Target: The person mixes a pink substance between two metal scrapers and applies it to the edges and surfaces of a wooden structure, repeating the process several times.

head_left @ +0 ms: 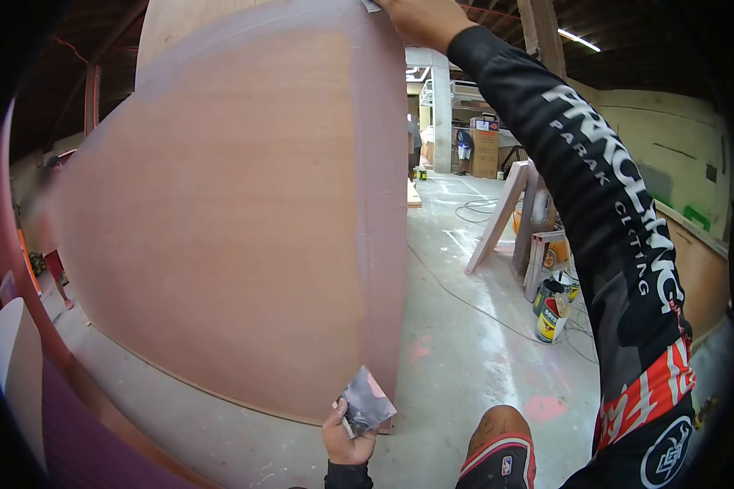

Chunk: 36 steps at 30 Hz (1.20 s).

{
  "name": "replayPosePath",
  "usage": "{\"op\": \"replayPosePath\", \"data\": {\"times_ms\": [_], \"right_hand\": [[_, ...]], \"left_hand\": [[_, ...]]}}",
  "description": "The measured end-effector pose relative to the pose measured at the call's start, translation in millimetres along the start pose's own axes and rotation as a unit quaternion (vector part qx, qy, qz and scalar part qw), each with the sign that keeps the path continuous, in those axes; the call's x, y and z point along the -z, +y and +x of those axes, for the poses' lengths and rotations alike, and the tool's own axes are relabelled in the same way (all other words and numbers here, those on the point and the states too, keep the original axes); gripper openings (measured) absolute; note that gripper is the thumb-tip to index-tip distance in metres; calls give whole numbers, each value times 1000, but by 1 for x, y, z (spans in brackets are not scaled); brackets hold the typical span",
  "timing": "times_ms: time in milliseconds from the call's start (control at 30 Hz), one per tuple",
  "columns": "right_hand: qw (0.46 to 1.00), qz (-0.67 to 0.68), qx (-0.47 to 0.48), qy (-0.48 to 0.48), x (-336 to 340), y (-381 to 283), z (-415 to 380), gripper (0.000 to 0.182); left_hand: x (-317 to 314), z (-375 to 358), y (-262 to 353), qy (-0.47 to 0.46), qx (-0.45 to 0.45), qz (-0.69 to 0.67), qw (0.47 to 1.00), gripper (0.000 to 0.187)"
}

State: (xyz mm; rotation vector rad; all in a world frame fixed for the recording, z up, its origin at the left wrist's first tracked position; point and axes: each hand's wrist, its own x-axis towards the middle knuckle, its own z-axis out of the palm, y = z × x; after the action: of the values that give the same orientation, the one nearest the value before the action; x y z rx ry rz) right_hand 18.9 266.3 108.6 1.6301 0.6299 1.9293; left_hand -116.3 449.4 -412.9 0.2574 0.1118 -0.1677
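Observation:
My left hand is low at the bottom centre, its thumb and fingers closed on a flat, square, grey-smeared piece with a pinkish corner. Behind it stands a large wooden panel with a curved upper edge and grey-mauve filler along its borders. Stretched far up, my right hand is at the panel's top right corner. A sliver of something light grey shows at its fingertips, cut off by the frame's top; I cannot tell what it is.
Paint cans stand on the concrete floor at right, beside leaning boards. A cable crosses the floor. A person is at far left behind the panel. Farther back are a cardboard box and a pillar.

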Motion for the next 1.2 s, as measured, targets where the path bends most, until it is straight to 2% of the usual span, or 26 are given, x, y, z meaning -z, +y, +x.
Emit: {"op": "replayPosePath", "data": {"times_ms": [67,100,167,300,533,633,767,833,900,933,967,1000,1033,1067,1100,1133,1167,1200], "right_hand": [[991,41,-59,-117,-10,-4,2,39],[990,38,-59,-121,-14,-6,-6,39],[1000,3,11,-12,-19,-15,-28,41],[999,16,-2,-51,-11,-42,-73,50],[992,43,10,-116,33,-94,-141,52],[986,83,-2,-146,48,-113,-166,52],[968,151,19,-198,76,-137,-188,46],[935,241,-2,-258,106,-150,-208,46],[857,424,-64,-285,138,-171,-229,54],[802,522,-87,-277,152,-183,-240,61],[713,637,-120,-268,168,-191,-249,75],[656,697,-136,-257,182,-197,-257,79],[629,727,-155,-226,191,-208,-268,79],[600,757,-172,-193,198,-220,-278,79],[596,763,-170,-184,204,-238,-291,79],[574,778,-181,-179,208,-258,-305,80],[553,793,-188,-171,201,-258,-328,81],[548,799,-185,-162,194,-253,-339,81]], "left_hand": [[2,1,-2,0,12,14,1000,18],[2,0,-2,0,18,31,999,19],[1,1,-1,14,15,28,999,20],[11,6,5,13,9,17,1000,23],[4,2,4,17,10,15,1000,21],[-4,0,5,41,13,3,999,19],[-16,-1,18,17,16,2,1000,18],[-19,-1,18,3,11,10,1000,17],[-16,-2,14,-6,21,-18,1000,21],[-10,-2,14,-7,16,-14,1000,21],[-6,1,12,-29,52,-36,998,23],[-4,2,11,-51,88,-57,993,25],[-8,2,10,-50,82,-52,994,25],[-14,-2,12,-44,120,-67,990,27],[-19,-5,15,-37,156,-82,984,29],[-25,-8,19,-23,152,-49,987,30],[-33,-4,9,-23,139,-44,989,30],[-42,-6,10,5,47,70,996,30]]}}
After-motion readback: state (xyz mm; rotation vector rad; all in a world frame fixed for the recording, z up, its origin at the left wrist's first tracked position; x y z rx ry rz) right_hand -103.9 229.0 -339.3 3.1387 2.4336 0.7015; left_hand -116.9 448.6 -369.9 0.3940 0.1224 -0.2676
